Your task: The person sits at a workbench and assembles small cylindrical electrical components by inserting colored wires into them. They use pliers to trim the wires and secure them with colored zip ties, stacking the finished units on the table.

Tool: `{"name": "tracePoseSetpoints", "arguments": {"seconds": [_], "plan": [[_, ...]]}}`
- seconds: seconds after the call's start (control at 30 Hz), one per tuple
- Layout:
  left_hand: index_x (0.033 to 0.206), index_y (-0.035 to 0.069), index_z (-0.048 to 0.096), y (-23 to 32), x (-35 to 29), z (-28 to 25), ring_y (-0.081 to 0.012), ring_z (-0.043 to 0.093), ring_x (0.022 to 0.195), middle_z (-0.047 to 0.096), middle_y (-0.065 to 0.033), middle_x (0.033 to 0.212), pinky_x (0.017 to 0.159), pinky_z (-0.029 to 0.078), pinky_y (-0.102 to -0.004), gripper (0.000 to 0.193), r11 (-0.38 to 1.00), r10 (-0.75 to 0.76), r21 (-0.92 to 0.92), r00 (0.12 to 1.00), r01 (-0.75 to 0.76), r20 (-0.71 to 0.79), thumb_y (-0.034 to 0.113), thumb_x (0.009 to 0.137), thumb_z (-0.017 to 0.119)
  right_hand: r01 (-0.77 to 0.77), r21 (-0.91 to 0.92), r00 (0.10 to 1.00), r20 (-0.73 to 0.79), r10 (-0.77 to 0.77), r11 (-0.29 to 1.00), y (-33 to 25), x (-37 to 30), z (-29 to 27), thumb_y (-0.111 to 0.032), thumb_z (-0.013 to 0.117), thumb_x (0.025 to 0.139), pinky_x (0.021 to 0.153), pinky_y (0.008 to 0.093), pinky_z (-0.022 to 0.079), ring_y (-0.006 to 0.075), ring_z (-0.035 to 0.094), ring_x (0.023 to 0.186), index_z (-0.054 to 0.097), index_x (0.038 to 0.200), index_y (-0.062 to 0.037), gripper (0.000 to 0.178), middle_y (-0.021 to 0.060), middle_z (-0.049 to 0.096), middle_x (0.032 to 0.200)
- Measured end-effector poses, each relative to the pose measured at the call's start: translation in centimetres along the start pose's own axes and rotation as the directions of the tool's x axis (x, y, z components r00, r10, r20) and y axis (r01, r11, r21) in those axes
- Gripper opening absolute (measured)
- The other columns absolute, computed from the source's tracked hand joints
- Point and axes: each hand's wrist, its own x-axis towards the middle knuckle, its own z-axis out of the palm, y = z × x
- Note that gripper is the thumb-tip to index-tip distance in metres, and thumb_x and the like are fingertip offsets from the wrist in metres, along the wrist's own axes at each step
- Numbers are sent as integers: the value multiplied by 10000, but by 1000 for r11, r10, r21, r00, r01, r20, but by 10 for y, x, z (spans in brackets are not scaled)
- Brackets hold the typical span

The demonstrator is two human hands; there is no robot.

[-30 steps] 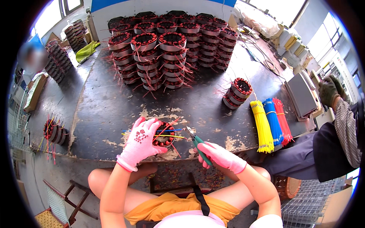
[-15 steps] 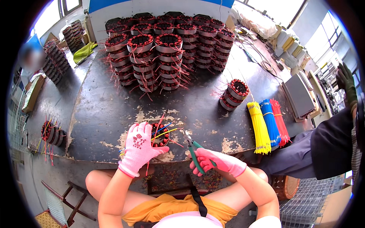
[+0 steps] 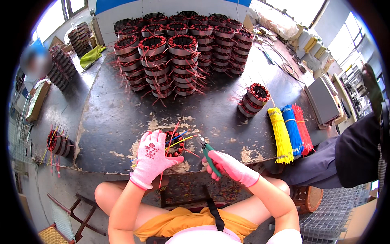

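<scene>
My left hand (image 3: 152, 158), in a pink glove, curves around the left side of a motor stator (image 3: 179, 142) near the table's front edge. Its thumb points right along the stator's near side. Blue, yellow and red wires (image 3: 178, 141) stick out of the stator's top. Also gloved in pink, my right hand (image 3: 227, 166) is closed around green-handled cutting pliers (image 3: 211, 158). The pliers' jaws point up and left, close to the yellow wire's end; whether they touch it I cannot tell.
Tall stacks of stators (image 3: 183, 65) fill the table's back. A short stator stack (image 3: 254, 99) and yellow, blue and red wire bundles (image 3: 281, 136) lie right. Another wired stator (image 3: 60, 143) sits left. One person's leg (image 3: 313, 164) is at right; another person (image 3: 34, 65) is far left.
The pliers' handles have come closer together in my right hand, and their jaws have shifted slightly. My left hand stays on the stator. The whole view has shifted a little.
</scene>
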Motion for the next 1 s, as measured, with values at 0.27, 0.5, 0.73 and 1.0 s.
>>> {"name": "tracePoseSetpoints", "arguments": {"seconds": [0.27,0.5,0.73,1.0], "plan": [[1084,-10,611,15,-4,6,-361,601,1080,626,-169,1109,1017,448,-461,810,978,-184,76,977,193,-105,579,603,890,-22,183,999,34,16,983,4,-11,-5,-544,443,1059,845,374,573,244,706,934,502,1395,-18,628,139,685,1124],[1065,-8,611,21,-1,14,-344,595,1076,623,-156,1096,995,454,-454,805,941,-302,110,941,320,-152,610,618,869,-123,175,971,227,81,977,13,-20,3,-577,442,1048,900,389,580,271,705,997,470,1398,-13,665,161,662,1176],[1069,-1,614,20,-1,16,-351,588,1077,620,-153,1089,988,455,-459,812,945,-290,109,943,309,-162,623,613,866,-117,141,979,181,90,983,15,-6,7,-616,398,1046,909,383,574,277,704,1013,462,1434,-15,719,161,662,1201],[1101,-16,610,20,-1,15,-357,579,1112,617,-167,1120,1026,440,-464,849,945,-294,106,945,310,-144,645,626,853,-48,151,998,51,40,987,18,8,9,-598,500,1025,686,321,568,200,696,767,529,1306,-10,652,87,681,956]]}}
